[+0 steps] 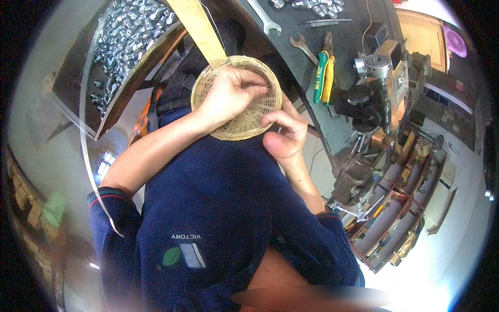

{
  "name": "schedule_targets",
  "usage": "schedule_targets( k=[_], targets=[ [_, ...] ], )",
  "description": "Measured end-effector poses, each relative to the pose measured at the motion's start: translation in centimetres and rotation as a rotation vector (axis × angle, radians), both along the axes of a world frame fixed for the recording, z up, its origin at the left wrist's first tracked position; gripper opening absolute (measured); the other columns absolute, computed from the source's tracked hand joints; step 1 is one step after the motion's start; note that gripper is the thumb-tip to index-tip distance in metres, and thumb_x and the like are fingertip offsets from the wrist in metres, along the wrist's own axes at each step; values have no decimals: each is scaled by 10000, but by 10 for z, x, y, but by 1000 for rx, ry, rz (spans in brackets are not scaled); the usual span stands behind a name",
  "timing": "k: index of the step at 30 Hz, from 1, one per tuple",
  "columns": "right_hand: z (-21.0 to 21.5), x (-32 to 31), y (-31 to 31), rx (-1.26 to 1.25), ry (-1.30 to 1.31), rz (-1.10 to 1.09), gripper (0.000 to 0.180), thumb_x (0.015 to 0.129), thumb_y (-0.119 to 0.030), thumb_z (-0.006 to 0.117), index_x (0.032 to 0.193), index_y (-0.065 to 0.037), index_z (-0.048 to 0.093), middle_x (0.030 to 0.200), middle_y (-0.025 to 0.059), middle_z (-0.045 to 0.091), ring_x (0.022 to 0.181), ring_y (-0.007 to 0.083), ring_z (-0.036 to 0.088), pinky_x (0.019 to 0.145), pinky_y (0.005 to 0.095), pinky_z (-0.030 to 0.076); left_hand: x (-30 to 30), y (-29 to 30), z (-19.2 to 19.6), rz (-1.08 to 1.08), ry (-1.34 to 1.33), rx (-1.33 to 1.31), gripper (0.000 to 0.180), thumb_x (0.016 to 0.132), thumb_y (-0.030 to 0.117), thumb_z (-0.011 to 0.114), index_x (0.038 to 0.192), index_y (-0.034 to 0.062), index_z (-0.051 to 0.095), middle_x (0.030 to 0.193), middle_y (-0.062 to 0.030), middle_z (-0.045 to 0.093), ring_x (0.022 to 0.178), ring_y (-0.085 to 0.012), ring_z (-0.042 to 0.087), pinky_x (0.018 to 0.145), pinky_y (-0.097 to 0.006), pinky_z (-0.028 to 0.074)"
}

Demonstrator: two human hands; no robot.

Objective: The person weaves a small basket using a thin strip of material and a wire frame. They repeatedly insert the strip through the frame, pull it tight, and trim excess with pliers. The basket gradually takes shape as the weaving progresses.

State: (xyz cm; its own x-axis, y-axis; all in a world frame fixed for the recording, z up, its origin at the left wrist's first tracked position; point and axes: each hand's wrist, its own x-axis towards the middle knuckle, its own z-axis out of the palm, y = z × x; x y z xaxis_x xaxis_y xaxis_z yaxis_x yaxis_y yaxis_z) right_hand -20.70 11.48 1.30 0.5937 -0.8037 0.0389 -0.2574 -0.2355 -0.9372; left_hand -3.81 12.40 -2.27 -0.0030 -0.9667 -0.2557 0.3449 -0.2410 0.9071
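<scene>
A small round wicker basket (249, 125) is held in front of my body, its hollow side facing me. My left hand (228, 99) reaches over its left rim into the hollow. Its thumb and fingers are pinched together near the right inner wall, and whatever lies between them is too small to make out. At the basket's right side my right hand (288, 132) grips the rim, the thumb bent near the edge and the other fingers partly hidden behind the weave. A flat yellow strip (200, 31) runs down to the basket's far rim.
At the far left stands an open tray (117, 112) heaped with metal nuts (132, 39). The dark bench on the right carries an open-end wrench (267, 23), green-and-yellow pliers (323, 73) and a machine fixture (379, 67). A thin white strip (86, 140) hangs by my left arm.
</scene>
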Motion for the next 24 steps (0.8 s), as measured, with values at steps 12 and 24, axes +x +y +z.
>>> schedule_targets(
  k=[12,24],
  targets=[
    [-3,0,3,72,-13,-50,196,680,-201,672,725,-19,614,1289,208,513,1161,297,521,930,334,413,0,-1,0,16,-107,-26,139,773,43,638,870,-37,696,716,-84,683,650,-91,598,605,-252,482],
    [7,5,2,162,101,-74,139,631,-92,623,736,-1,614,1227,186,554,1099,255,552,878,299,433,5,-5,-7,46,-107,-68,136,735,16,652,854,-36,690,740,-153,680,653,-156,638,636,-286,494]
  ],
)
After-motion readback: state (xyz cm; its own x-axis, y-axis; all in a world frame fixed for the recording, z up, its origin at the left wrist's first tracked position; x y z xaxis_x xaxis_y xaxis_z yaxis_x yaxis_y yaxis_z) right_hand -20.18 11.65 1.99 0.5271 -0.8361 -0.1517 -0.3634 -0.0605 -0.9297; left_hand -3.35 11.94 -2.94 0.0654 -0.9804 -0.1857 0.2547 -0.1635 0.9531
